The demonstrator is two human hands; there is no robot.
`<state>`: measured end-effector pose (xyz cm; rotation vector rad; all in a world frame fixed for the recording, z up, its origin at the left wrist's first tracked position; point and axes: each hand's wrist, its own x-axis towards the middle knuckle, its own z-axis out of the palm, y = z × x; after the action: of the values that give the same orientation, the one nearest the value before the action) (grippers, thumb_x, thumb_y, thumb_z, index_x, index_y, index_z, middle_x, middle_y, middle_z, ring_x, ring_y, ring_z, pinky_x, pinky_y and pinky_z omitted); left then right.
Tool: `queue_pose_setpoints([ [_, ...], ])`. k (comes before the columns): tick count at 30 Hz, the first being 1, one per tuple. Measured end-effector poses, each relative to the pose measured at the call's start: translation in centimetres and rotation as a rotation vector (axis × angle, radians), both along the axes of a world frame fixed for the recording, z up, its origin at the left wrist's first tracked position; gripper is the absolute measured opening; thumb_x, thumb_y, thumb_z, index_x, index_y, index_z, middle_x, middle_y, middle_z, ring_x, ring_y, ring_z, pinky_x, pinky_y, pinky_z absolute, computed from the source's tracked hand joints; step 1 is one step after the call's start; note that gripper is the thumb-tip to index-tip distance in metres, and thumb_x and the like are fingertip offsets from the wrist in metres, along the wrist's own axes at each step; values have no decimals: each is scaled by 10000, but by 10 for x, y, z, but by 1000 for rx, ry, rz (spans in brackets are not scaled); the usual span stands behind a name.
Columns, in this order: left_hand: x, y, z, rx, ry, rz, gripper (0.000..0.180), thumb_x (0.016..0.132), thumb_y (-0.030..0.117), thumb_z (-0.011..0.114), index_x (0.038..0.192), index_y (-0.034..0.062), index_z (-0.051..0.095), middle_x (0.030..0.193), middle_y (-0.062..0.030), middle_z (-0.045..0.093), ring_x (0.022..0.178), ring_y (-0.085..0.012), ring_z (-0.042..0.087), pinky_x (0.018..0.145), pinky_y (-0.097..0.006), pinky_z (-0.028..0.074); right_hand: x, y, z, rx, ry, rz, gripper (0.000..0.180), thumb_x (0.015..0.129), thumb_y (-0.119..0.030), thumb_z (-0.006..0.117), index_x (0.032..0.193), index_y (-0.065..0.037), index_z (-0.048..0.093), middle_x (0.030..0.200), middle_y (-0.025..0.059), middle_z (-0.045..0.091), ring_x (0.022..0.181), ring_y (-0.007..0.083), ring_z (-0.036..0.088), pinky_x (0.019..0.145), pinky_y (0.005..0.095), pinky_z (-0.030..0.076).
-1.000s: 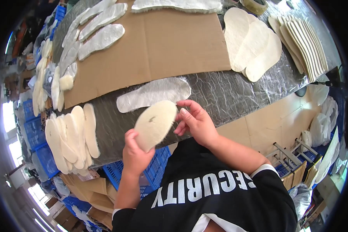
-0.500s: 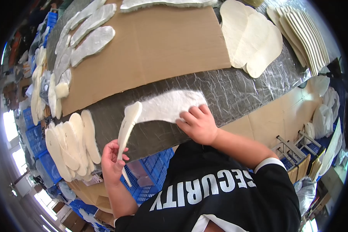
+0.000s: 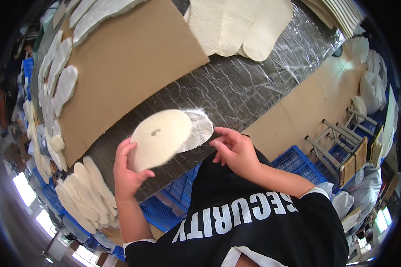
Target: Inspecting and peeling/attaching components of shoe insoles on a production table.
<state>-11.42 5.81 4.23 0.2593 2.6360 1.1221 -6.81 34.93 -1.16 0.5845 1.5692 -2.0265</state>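
My left hand [image 3: 128, 165] grips a cream felt insole [image 3: 162, 138] by its near left edge; a small dark mark shows on its face. Partly behind that insole is a silvery white insole piece [image 3: 199, 129]. Whether this piece rests on the table or is held up, I cannot tell. At its right end is my right hand [image 3: 236, 150], fingers apart and partly bent, the index fingertip at or just off the piece's edge. Nothing shows between the right thumb and fingers.
A brown cardboard sheet [image 3: 124, 66] covers part of the dark, plastic-wrapped table [image 3: 236, 93]. White fluffy insoles [image 3: 64, 91] lie along its left side. Cream insoles [image 3: 87, 196] are piled at the near left, larger ones [image 3: 240, 26] at the far side. Blue crates [image 3: 298, 164] and a metal-framed stool [image 3: 343, 147] stand lower right.
The cream insole has turned from edge-on to face-up and moved over the white piece. My right hand has let go its hold on the white piece and opened. The whole view has swung round.
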Motion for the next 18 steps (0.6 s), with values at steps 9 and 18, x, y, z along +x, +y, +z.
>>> queue_pose_setpoints([
  [9,28,0,8,297,-350,361,1028,634,697,755,1308,-4,420,1224,-94,533,1117,-189,526,854,-319,455,-32,12,3,44,-87,91,170,944,-71,513,1076,37,513,838,113,657,597,134,650,473,241,493],
  [18,19,12,11,-42,-27,5,968,601,532,831,1347,41,457,1363,-134,457,1214,-299,450,1020,-430,399,-21,5,4,131,176,131,414,945,-40,501,1356,-15,465,812,76,648,595,108,632,510,232,505],
])
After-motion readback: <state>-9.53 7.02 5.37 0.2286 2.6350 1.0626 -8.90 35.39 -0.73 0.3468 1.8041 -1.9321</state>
